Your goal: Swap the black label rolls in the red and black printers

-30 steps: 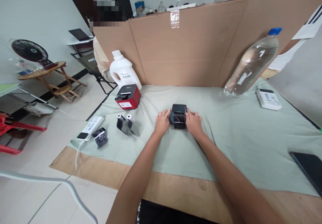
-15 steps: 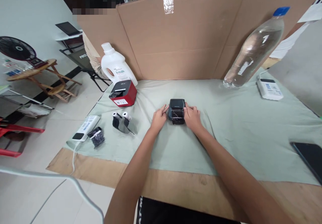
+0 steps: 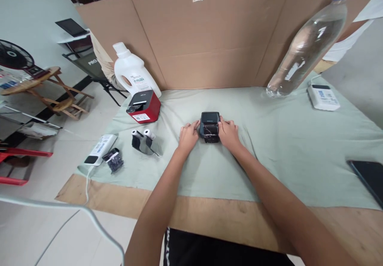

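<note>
A small black label printer (image 3: 210, 125) sits on the pale green cloth (image 3: 278, 154) in the middle of the table. My left hand (image 3: 188, 136) grips its left side with curled fingers. My right hand (image 3: 228, 132) holds its right side, fingers pressed against the casing. Both forearms reach in from the bottom edge. The printer's front end looks clear and glossy between my thumbs.
A red and black printer (image 3: 143, 106) and a white jug (image 3: 130, 71) stand at the back left. Two paper rolls (image 3: 142, 140), a power strip (image 3: 99, 149) and a small black bag (image 3: 113, 160) lie left. A water bottle (image 3: 305, 44), white device (image 3: 323, 97), dark phone (image 3: 368, 176) are right; cardboard wall (image 3: 209, 38) behind.
The view has tilted down slightly, so everything sits higher in the picture. Both hands stay on the black printer, and the left fingers have curled closer against it.
</note>
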Motion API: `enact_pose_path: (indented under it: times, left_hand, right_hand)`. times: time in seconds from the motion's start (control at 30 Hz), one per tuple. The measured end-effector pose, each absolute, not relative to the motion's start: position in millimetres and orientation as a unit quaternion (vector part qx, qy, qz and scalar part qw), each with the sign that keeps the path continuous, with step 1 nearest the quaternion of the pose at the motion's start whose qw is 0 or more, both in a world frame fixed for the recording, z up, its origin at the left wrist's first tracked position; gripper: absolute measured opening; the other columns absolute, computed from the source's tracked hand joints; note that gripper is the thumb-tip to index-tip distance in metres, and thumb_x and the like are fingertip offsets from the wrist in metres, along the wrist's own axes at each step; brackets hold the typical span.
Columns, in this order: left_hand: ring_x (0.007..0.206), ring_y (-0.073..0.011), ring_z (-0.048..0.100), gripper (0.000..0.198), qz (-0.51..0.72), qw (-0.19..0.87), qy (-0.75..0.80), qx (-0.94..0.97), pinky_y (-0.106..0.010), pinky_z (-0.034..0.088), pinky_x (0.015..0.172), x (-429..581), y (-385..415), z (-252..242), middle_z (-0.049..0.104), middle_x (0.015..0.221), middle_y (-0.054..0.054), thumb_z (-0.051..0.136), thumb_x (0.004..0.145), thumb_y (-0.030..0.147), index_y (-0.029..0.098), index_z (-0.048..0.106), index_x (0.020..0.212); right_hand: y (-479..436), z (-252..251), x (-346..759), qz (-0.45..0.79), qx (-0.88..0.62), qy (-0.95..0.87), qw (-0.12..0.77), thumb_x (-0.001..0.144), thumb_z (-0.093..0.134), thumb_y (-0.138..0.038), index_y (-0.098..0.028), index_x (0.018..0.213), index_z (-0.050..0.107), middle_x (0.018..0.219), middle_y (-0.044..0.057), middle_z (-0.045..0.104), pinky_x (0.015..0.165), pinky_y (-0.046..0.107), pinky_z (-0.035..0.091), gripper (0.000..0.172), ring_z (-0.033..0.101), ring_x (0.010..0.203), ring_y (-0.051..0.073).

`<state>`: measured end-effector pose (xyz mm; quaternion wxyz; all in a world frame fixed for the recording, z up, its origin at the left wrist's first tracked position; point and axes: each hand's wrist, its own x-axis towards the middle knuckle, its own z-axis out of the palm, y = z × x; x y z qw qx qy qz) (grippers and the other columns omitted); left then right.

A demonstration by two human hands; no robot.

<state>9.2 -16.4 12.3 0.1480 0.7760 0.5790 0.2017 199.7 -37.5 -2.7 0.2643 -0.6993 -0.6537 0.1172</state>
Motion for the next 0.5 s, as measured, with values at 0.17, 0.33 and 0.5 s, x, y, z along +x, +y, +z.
enact_pose_path:
  times: [0.17, 0.33, 0.5]
  left_hand:
    - [0.119, -0.0229, 0.059, 0.064, 0.21, 0.164, 0.572, 0.776, -0.037, 0.043, 0.11, 7.4, -14.8, 9.0, 0.064, 0.141, 0.0, 0.04, 0.083, 0.003, 0.021, 0.057, 0.142]
    - [0.121, -0.0225, 0.059, 0.062, 0.227, 0.17, 0.57, 0.771, -0.036, 0.042, 0.111, 5.9, -12.3, 4.5, 0.066, 0.138, -0.002, 0.04, 0.084, 0.003, 0.021, 0.058, 0.141]
    - [0.12, -0.0229, 0.06, 0.062, 0.215, 0.154, 0.573, 0.776, -0.037, 0.042, 0.11, 6.7, -12.3, 5.7, 0.066, 0.137, -0.003, 0.04, 0.083, 0.003, 0.021, 0.059, 0.139]
  right_hand:
    - [-37.8, -2.2, 199.7, 0.115, -0.7, -0.655, 0.26, 0.104, 0.019, -0.036, -0.01, 0.149, 0.049, 0.123, 0.021, 0.065, 0.098, 0.046, 0.034, 0.06, 0.05, 0.122, 0.032]
    - [-38.1, -1.5, 199.7, 0.123, -0.695, -0.655, 0.272, 0.103, 0.02, -0.036, -0.009, 0.149, 0.049, 0.121, 0.021, 0.066, 0.098, 0.046, 0.034, 0.06, 0.05, 0.122, 0.033]
    - [-36.6, -3.2, 199.7, 0.123, -0.697, -0.653, 0.268, 0.104, 0.019, -0.037, -0.012, 0.15, 0.048, 0.122, 0.019, 0.065, 0.098, 0.046, 0.034, 0.06, 0.05, 0.121, 0.033]
